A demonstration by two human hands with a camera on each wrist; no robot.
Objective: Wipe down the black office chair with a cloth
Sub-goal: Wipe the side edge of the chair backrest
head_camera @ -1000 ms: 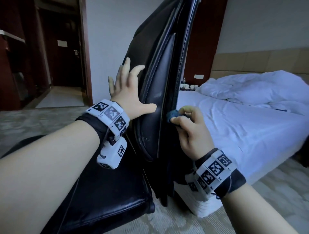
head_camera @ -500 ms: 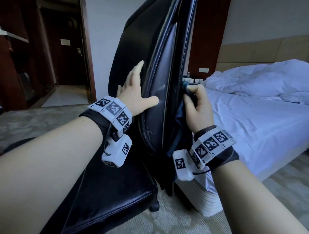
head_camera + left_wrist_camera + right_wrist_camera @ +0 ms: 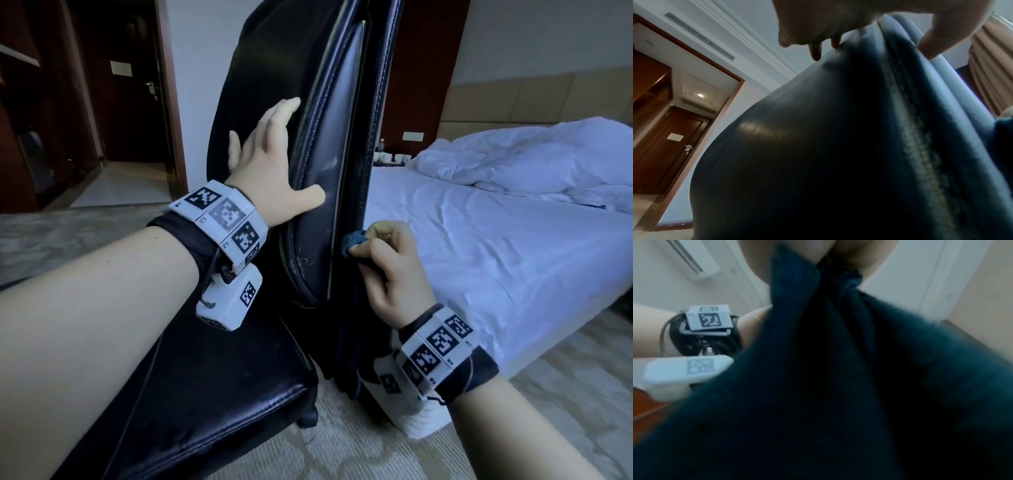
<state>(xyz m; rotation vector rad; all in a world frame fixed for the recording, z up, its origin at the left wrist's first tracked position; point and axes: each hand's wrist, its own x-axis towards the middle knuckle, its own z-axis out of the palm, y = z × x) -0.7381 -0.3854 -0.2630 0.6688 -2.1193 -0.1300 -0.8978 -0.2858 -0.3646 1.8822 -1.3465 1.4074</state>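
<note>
The black office chair (image 3: 325, 144) stands edge-on in front of me, its shiny seat (image 3: 219, 394) at lower left. My left hand (image 3: 270, 168) lies flat on the front of the backrest (image 3: 818, 146), fingers straight, thumb spread along the side edge. My right hand (image 3: 387, 263) grips a bunched dark blue cloth (image 3: 352, 241) against the backrest's rear edge at mid height. In the right wrist view the cloth (image 3: 838, 386) hangs from the fingers and fills most of the picture.
A bed with white sheets (image 3: 496, 233) stands close behind the chair on the right. A doorway and dark wooden door (image 3: 133, 85) lie at the back left. Patterned carpet (image 3: 376, 452) covers the floor around the chair.
My right hand with the cloth went up the backrest's rear edge, then came back down to mid height. The left hand slid slightly higher on the front and stays flat.
</note>
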